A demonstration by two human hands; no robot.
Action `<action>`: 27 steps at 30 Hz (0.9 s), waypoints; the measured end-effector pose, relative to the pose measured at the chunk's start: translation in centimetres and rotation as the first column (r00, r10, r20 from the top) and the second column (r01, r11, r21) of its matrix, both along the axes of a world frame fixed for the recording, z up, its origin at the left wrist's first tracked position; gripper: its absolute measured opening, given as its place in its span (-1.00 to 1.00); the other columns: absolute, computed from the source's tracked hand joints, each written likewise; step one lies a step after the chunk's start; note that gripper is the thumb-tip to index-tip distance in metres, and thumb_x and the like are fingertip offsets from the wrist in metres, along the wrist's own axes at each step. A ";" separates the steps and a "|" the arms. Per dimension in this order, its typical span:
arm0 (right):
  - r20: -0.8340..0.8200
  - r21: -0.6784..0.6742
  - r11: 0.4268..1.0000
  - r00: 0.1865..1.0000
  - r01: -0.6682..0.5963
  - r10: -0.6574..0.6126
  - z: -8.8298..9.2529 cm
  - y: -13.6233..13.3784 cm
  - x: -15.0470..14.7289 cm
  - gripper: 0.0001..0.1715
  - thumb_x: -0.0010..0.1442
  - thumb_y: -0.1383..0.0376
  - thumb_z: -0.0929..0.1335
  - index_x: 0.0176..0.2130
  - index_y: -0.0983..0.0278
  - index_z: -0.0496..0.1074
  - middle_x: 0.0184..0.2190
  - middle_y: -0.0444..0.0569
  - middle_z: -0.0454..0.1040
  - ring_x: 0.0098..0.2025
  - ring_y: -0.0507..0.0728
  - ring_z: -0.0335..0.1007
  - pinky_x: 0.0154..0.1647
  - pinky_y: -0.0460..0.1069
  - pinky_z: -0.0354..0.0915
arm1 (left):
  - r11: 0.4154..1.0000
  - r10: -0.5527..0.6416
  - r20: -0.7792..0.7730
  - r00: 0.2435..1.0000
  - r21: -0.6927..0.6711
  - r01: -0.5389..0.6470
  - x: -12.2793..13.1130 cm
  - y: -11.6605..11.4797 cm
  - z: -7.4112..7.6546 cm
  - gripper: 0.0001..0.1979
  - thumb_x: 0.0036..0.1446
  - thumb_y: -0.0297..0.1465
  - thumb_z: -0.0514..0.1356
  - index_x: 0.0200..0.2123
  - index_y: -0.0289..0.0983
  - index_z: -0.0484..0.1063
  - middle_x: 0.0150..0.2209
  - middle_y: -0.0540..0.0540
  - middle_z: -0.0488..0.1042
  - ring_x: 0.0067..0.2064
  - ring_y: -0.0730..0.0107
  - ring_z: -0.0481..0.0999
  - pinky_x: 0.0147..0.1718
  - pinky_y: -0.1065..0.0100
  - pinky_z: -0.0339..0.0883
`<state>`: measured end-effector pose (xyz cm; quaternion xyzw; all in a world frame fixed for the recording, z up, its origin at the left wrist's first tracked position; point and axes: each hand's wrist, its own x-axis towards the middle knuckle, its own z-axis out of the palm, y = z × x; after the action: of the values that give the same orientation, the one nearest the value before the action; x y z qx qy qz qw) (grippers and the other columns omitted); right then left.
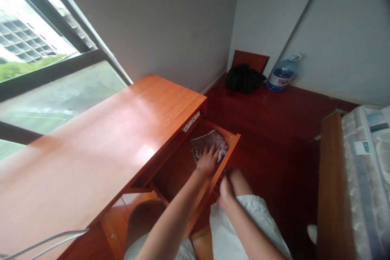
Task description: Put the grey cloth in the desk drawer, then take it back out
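Inside the pulled-out wooden drawer (173,170), my left hand (209,160) lies on a crumpled greyish-pink cloth (202,142), fingers spread over it and pressing it near the drawer's far right corner. My right hand (224,189) is low at the outer side of the drawer front, beside my knee; its fingers are partly hidden, and what they hold, if anything, cannot be made out. The drawer juts out from under the desk top (122,130).
A window stands left of the desk. By the far wall are a black bag (243,78), a reddish board (251,61) and a large water bottle (282,74). At the right is a wooden bed frame (332,187) with a mattress (359,178).
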<state>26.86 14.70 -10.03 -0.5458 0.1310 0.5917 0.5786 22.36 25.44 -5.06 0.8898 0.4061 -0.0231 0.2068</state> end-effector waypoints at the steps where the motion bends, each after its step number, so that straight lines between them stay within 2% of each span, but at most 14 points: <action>1: -0.023 0.001 1.000 1.000 0.002 -0.002 0.0 -0.1 0.0 -0.56 0.17 -0.12 0.26 -0.22 0.11 0.46 -0.41 -0.11 0.60 -0.38 0.17 0.50 -0.47 0.02 0.33 | 1.000 0.016 0.019 1.000 -0.007 -0.015 1.3 0.8 -0.1 -0.35 0.18 -0.24 0.14 0.33 -0.12 0.12 0.42 -0.18 0.03 0.39 -0.32 -0.08 0.27 -0.31 -0.15; 3: -0.069 0.024 1.000 0.998 0.014 -0.012 0.0 -0.2 0.1 -0.60 0.18 -0.10 0.27 -0.24 0.10 0.46 -0.38 -0.13 0.60 -0.36 0.14 0.50 -0.43 0.00 0.34 | 0.999 0.043 0.053 0.998 -0.023 -0.042 3.2 2.1 -0.1 -0.34 0.16 -0.30 0.16 0.33 -0.15 0.12 0.41 -0.22 0.04 0.37 -0.33 -0.06 0.24 -0.34 -0.11; 5: -0.102 0.036 0.999 0.994 0.031 -0.028 0.2 -0.2 0.2 -0.62 0.20 -0.09 0.28 -0.25 0.10 0.46 -0.38 -0.14 0.60 -0.34 0.12 0.50 -0.40 -0.02 0.34 | 0.998 0.050 0.090 0.995 -0.046 -0.046 3.8 2.8 0.1 -0.38 0.14 -0.39 0.15 0.29 -0.18 0.18 0.37 -0.25 0.13 0.36 -0.29 0.00 0.24 -0.30 -0.07; 8: -0.116 0.006 0.999 0.992 0.042 -0.041 0.3 -0.1 0.1 -0.62 0.22 -0.06 0.26 -0.26 0.12 0.47 -0.41 -0.16 0.59 -0.36 0.10 0.48 -0.42 -0.03 0.32 | 0.994 0.035 0.164 0.986 -0.110 -0.017 2.9 2.8 0.5 -0.52 0.07 -0.49 0.15 0.11 -0.23 0.38 0.24 -0.22 0.34 0.29 -0.06 0.19 0.26 -0.03 0.06; 10: -0.108 -0.016 0.999 0.993 0.042 -0.043 0.3 0.1 0.1 -0.64 0.23 -0.04 0.26 -0.28 0.13 0.47 -0.45 -0.17 0.57 -0.42 0.09 0.45 -0.47 -0.03 0.29 | 0.985 0.058 0.205 0.977 -0.168 -0.023 1.5 2.0 0.8 -0.63 0.03 -0.49 0.16 -0.05 -0.28 0.45 0.07 -0.22 0.48 0.15 0.05 0.38 0.15 0.12 0.21; 13: -0.092 -0.017 0.999 0.995 0.035 -0.036 0.2 0.2 0.0 -0.65 0.24 -0.01 0.26 -0.29 0.14 0.48 -0.45 -0.15 0.57 -0.46 0.10 0.43 -0.50 -0.03 0.27 | 0.959 0.155 0.255 0.954 -0.269 -0.084 -1.2 -0.1 1.2 -0.72 0.05 -0.45 0.12 -0.14 -0.33 0.45 -0.16 -0.17 0.56 -0.12 0.19 0.52 -0.09 0.26 0.36; 18: -0.095 -0.001 1.000 0.995 0.012 -0.012 0.2 -0.1 0.2 -0.62 0.24 -0.01 0.23 -0.30 0.17 0.48 -0.44 -0.12 0.58 -0.43 0.11 0.45 -0.47 -0.02 0.32 | 0.901 0.272 0.315 0.909 -0.415 -0.125 -6.8 -4.5 2.7 -0.71 0.01 -0.48 0.06 -0.18 -0.34 0.43 -0.26 -0.05 0.55 -0.25 0.37 0.49 -0.25 0.43 0.35; 21: -0.087 0.013 1.000 0.996 0.002 -0.001 0.3 -0.4 0.4 -0.68 0.22 0.03 0.25 -0.34 0.16 0.44 -0.49 -0.15 0.55 -0.46 0.09 0.44 -0.48 -0.03 0.33 | 0.884 0.307 0.309 0.900 -0.443 -0.150 -10.5 -7.4 4.4 -0.69 -0.08 -0.50 0.09 -0.20 -0.32 0.44 -0.28 -0.02 0.55 -0.26 0.36 0.47 -0.24 0.42 0.33; 24: -0.066 0.043 0.999 0.998 -0.023 0.026 0.3 -0.6 0.5 -0.68 0.18 0.01 0.27 -0.30 0.17 0.45 -0.44 -0.11 0.57 -0.44 0.11 0.45 -0.49 -0.02 0.33 | 0.876 0.335 0.301 0.893 -0.448 -0.178 -13.1 -10.4 6.2 -0.61 -0.11 -0.52 0.09 -0.15 -0.26 0.44 -0.23 0.00 0.57 -0.20 0.33 0.49 -0.17 0.40 0.34; 27: 0.010 0.090 0.995 0.999 -0.053 0.052 0.2 -0.7 0.5 -0.63 0.11 -0.04 0.31 -0.31 0.18 0.44 -0.42 -0.07 0.57 -0.44 0.14 0.47 -0.49 0.01 0.33 | 0.910 0.323 0.301 0.897 -0.358 -0.208 -13.9 -13.1 8.1 -0.48 -0.08 -0.54 0.08 0.01 -0.18 0.41 -0.02 -0.05 0.56 -0.03 0.26 0.52 -0.02 0.34 0.35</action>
<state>27.32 14.05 -9.83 -0.5248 0.0875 0.6099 0.5873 8.44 12.36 3.08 0.7695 0.4723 0.1012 0.4177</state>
